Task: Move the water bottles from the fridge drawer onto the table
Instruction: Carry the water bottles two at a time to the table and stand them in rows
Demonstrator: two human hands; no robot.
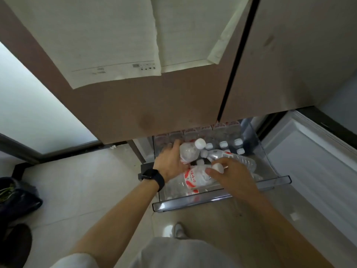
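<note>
Early days on this one, I'd say. Both your forearms reach down and forward into the pulled-out drawer (212,198). The surface isn't in view at all, so I can't tell what's already on it.

Your left hand (170,163), the one with the black watch (151,176) on the wrist, has its fingers curled round the body of the tilted bottle (190,152), with the white cap pointing up and away from you. Your right hand (233,176) is just beside it, with thumb and fingers closed round the cap end of the lying bottle (195,177). That one stretches between your two hands, just under the left one, near the drawer's front wall. Can't tell if either bottle is lifted clear of the rest yet.

Just beyond your right hand a third bottle (235,159) lies on its side. Past both hands there's a bunch of standing bottles (224,144) with white caps at the back of the drawer. So my read is you've got two in hand and pretty much the whole load left to carry over, likely several trips.

Further up, above your hands, are the closed fridge doors (173,105) with paper sheets (116,45) stuck on.
</note>
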